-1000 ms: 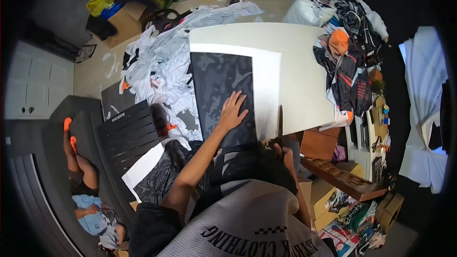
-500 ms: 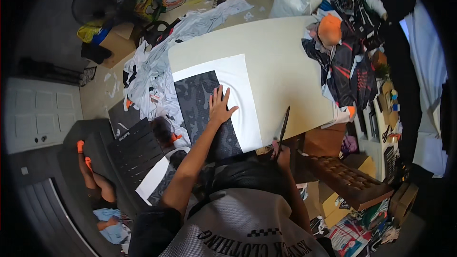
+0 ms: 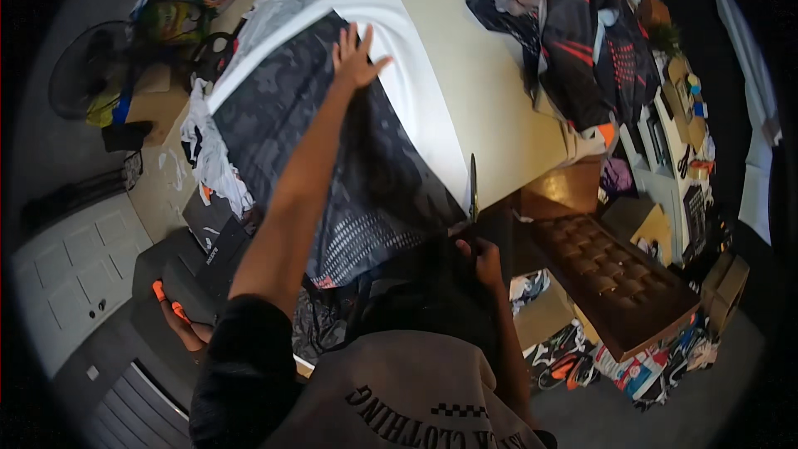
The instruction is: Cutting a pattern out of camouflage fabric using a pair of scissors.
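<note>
A dark camouflage-print fabric (image 3: 291, 91) with a white margin (image 3: 420, 108) lies over the table, its near end hanging past the edge toward my lap. Fingers spread, my left hand (image 3: 357, 66) rests on the far part of the print, at the border with the white. Down at the near edge my right hand (image 3: 482, 262) is closed around scissors (image 3: 474, 187), whose dark blade points up and away from me beside the fabric's right edge. The scissors' handles are mostly hidden in the fingers.
Black and red printed garments with an orange piece (image 3: 582, 41) are heaped on the right of the cream table (image 3: 490, 108). A brown tufted leather bench (image 3: 611, 274) stands at my right. White fabric scraps (image 3: 212, 150) hang at the left, and a cardboard box (image 3: 158, 112) sits beyond.
More of the camouflage print is now spread toward me, with a dotted section showing at its near end. My left hand is farther forward on it. The whole view has shifted.
</note>
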